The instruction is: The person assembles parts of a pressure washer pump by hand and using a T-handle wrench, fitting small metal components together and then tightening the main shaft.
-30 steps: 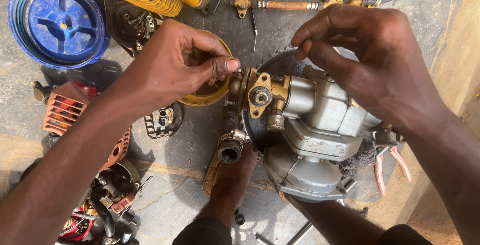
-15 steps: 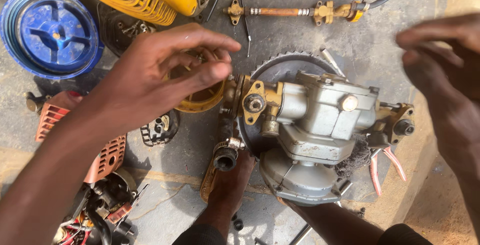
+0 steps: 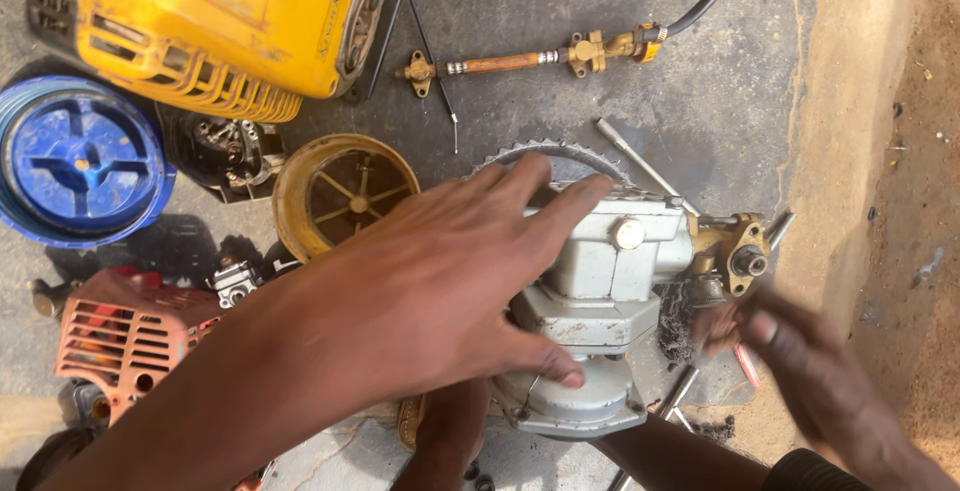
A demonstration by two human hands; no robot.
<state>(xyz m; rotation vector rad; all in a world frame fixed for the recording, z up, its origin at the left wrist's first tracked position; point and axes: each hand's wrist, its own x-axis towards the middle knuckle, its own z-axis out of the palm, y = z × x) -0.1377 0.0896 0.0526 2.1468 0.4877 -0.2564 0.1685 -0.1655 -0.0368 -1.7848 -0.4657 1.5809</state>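
Observation:
My left hand point(image 3: 440, 291) lies across a grey metal pump body point(image 3: 610, 281), fingers spread over its top and thumb pressed against its lower front. The pump sits on a toothed wheel point(image 3: 560, 151) and has a brass fitting point(image 3: 735, 251) on its right end. My right hand point(image 3: 800, 371), blurred, is at the lower right with its fingertips near the pump's right side, just below the brass fitting. It appears to hold nothing. A red-handled tool point(image 3: 745, 361) shows partly under those fingers.
Around the pump lie a yellow fan wheel point(image 3: 340, 191), a yellow engine housing point(image 3: 220, 21), a blue round cover point(image 3: 80, 166), an orange finned cover point(image 3: 125, 336) and a brass rod with hose point(image 3: 540, 59). A concrete kerb point(image 3: 850, 151) runs along the right. A foot point(image 3: 450, 431) rests below the pump.
My left hand has moved right from the yellow wheel onto the pump. My right hand has dropped from the upper right to the pump's lower right side. The view has shifted.

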